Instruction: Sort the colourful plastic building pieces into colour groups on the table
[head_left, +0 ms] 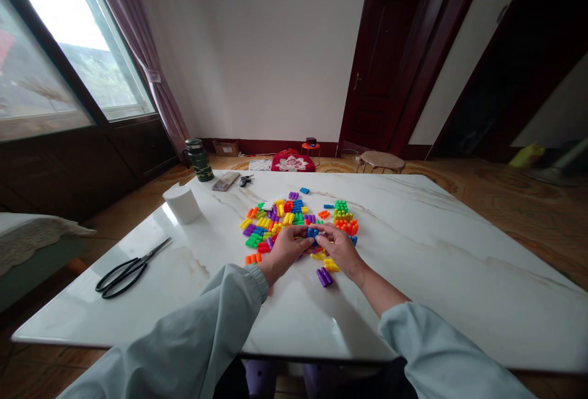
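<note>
Both hands meet over a pile of colourful plastic building blocks [264, 222] on the white marble-patterned table [441, 276]. Between my fingertips is a blue building block [313, 233], pinched from the left by my left hand [288, 250] and from the right by my right hand [342, 250]. Just beyond my right hand, joined blocks stand in rows: green blocks [341, 205] at the back and orange blocks [346, 226] in front. A purple block [324, 277] and a yellow block [331, 265] lie nearer to me. My hands hide part of the pile.
Black-handled scissors [126, 273] and a white paper roll [182, 204] lie to the left. At the far left edge are a camouflage flask [199, 160], a phone [225, 181] and keys [246, 181]. A stool [380, 161] stands behind the table.
</note>
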Demonstrator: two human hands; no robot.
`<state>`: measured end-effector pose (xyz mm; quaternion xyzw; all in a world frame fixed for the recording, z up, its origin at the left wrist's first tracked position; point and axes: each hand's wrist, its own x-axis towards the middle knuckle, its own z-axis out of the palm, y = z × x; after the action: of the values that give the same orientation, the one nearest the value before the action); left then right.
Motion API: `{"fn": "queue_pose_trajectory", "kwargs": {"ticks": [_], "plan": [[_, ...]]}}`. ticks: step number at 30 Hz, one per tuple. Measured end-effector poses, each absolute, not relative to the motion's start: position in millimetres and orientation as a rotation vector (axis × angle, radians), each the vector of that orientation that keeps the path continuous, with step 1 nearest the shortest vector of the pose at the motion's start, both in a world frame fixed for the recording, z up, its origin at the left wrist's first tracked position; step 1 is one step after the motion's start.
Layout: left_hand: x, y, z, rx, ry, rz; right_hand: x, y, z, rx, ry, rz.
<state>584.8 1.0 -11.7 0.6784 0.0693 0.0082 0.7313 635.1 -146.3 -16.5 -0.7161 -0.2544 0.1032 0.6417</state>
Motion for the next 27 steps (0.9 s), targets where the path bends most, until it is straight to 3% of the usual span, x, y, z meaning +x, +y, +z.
{"fn": "queue_pose_trajectory", "kwargs": {"ticks": [10, 17, 27], "plan": [[581.8, -2.4, -7.7, 2.202, -0.137, 0.297, 646.2, -156.1, -13.3, -1.694, -0.484, 0.012], [570.3, 9.7, -11.6, 2.639, -0.554, 0.094, 693.6, -224.8, -33.6, -1.821, -0.083, -0.532], [568.3, 13.4, -29.8, 2.734, -0.67, -0.185, 718.0, -260.9, -95.4, -2.189, -0.105, -0.337]]}}
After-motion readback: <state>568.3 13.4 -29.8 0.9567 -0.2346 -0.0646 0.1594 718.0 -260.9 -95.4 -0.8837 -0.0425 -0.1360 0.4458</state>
